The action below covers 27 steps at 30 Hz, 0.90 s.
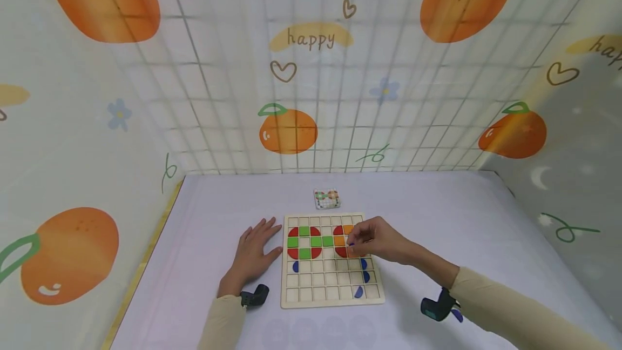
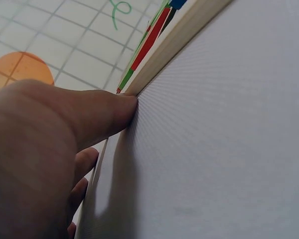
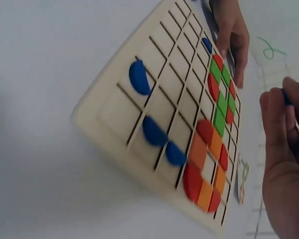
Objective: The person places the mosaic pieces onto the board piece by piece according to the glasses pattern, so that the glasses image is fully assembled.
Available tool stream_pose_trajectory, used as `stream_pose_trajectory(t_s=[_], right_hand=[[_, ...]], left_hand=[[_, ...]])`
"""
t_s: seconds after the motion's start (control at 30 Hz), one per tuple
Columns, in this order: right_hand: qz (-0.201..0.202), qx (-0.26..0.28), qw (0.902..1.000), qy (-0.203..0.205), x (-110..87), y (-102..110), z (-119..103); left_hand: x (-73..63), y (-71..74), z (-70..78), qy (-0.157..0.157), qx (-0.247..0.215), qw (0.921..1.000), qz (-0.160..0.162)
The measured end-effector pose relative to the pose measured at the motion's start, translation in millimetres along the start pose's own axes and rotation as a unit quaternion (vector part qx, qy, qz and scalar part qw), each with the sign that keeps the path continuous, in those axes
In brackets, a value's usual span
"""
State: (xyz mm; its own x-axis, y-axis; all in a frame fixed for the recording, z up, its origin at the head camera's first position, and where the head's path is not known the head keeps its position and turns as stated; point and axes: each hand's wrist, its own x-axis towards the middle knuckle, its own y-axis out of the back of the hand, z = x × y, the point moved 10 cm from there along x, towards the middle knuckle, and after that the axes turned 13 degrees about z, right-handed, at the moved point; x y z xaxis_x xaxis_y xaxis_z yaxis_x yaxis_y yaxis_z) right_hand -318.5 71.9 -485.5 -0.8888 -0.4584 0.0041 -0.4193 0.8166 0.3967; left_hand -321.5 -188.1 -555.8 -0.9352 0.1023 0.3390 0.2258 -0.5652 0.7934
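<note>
A square wooden grid board (image 1: 332,303) lies on the table, with red, green and orange pieces set in its upper rows. Blue half-round pieces lie lower down: one on the left (image 1: 296,267), others on the right (image 1: 366,277). My left hand (image 1: 252,253) rests flat beside the board, its thumb (image 2: 122,109) touching the board's left edge. Over the board's upper right, my right hand (image 1: 376,239) pinches a small blue piece (image 3: 287,97) between thumb and fingers. Most of that piece is hidden by the fingertips, so its shape is unclear.
Behind the board lies a small pattern card (image 1: 327,199). The pale table (image 1: 413,199) is bounded by curtains printed with oranges at the back and sides. Each wrist carries a dark camera, one on the left (image 1: 255,296) and one on the right (image 1: 437,307).
</note>
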Motion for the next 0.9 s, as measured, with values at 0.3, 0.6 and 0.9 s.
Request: stream_pose_trajectory(t_s=[0.3, 0.6, 0.9], right_hand=[[-0.057, -0.038, 0.9964, 0.050, 23.0, -71, -11], [-0.088, -0.120, 0.9816, 0.121, 20.6, -130, -18], [-0.071, -0.242, 0.9379, 0.238, 17.2, -145, -28]], left_hand=[[1.3, -1.6, -0.2, -0.001, 0.000, 1.0000, -0.006], [0.7, -1.1, 0.3, -0.008, -0.006, 0.9999, -0.009], [-0.7, -0.8, -2.7, -0.012, -0.006, 0.9999, -0.002]])
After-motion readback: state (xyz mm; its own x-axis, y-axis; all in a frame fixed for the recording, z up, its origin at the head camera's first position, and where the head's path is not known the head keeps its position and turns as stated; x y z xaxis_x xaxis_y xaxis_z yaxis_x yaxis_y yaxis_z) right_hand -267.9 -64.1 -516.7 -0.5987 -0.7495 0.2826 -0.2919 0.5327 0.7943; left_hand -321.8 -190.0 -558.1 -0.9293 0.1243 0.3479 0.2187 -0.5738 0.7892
